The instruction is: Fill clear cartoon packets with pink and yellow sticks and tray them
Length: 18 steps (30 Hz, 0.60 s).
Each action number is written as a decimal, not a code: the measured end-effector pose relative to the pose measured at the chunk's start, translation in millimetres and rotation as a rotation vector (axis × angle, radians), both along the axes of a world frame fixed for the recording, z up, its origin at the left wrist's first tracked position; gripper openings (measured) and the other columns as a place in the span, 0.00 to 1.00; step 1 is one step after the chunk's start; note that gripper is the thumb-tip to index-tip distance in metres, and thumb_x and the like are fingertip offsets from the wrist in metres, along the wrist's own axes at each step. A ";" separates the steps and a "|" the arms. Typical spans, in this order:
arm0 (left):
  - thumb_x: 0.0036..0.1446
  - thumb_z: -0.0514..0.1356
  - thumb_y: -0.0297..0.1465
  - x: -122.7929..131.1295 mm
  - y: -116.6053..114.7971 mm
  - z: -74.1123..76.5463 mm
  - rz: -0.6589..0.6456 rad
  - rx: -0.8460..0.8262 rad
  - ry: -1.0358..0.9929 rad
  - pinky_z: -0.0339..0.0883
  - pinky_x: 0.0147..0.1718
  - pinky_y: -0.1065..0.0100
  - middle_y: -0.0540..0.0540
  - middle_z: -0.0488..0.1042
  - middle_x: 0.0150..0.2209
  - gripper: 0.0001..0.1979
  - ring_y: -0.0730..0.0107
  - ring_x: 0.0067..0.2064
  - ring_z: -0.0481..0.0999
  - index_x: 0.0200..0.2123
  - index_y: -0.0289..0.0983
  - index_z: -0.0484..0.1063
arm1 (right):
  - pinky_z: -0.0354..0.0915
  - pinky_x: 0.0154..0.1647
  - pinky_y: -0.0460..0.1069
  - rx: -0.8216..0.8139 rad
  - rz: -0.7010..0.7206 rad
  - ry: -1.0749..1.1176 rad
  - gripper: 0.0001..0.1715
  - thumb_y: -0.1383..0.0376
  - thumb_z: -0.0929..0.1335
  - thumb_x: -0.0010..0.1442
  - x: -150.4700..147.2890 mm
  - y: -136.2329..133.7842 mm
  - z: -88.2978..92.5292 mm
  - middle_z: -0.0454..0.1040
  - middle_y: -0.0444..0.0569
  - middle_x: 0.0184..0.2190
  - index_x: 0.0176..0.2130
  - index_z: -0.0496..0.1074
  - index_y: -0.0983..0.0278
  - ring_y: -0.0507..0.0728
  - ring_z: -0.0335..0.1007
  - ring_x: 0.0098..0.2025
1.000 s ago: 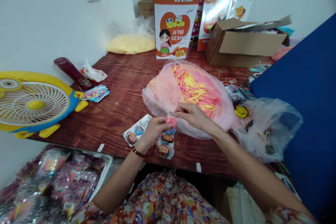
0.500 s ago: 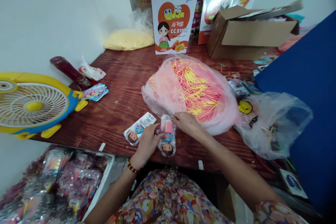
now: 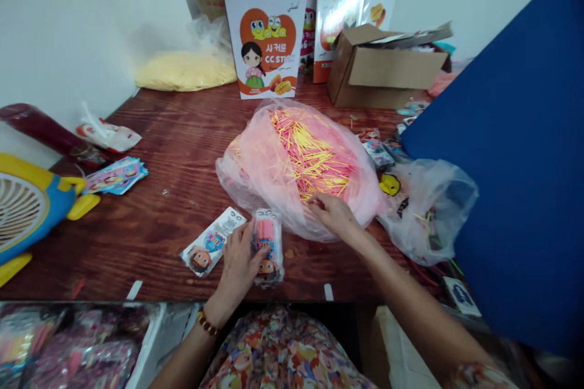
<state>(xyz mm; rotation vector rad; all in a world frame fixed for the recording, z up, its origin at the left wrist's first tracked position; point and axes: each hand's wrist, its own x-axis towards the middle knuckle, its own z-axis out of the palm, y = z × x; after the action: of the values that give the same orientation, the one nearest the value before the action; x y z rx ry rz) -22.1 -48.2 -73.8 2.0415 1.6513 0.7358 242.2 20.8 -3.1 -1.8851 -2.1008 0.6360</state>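
The left hand [image 3: 239, 258] is loosely open. Its thumb is apart from the other fingers and lies over the near part of a long, thin, see-through plastic packet [image 3: 263, 232] with pink sticks inside and a cartoon face on it. The other fingers lie along the packet's left side. The packet is flat on the dark red-brown wooden table [image 3: 182, 134].

The right hand [image 3: 335, 217] is farther away and more to the right, at the near edge of a big, thin, whitish plastic bag [image 3: 260, 164] full of pink and yellow sticks [image 3: 314, 155]. Its fingers are bent in close to the thumb, with the tips at the sticks. They are too small and blurry to tell if they pinch one.

The see-through packet is between the two hands, just beside the left one and near the bag. Its long way runs almost straight out from the person. The pink sticks are in the far half, and the face is at the near end.

Left of it is a flat white packet [image 3: 214, 240] with a cartoon boy. That one is on a slant, with its far end tipped to the right.
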 end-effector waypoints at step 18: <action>0.63 0.56 0.42 14.3 -2.7 -6.8 -0.010 0.021 0.134 0.60 0.56 0.44 0.34 0.66 0.60 0.31 0.45 0.60 0.65 0.65 0.39 0.56 | 0.67 0.45 0.53 -0.033 0.609 -0.596 0.14 0.68 0.68 0.60 47.0 48.8 -21.0 0.75 0.60 0.46 0.47 0.74 0.68 0.65 0.71 0.50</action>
<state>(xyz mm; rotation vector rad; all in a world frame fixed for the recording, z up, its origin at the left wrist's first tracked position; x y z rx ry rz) -7.8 -50.9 -80.6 2.1539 1.7115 0.6272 289.2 69.5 -24.1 -1.5590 -3.1086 0.2114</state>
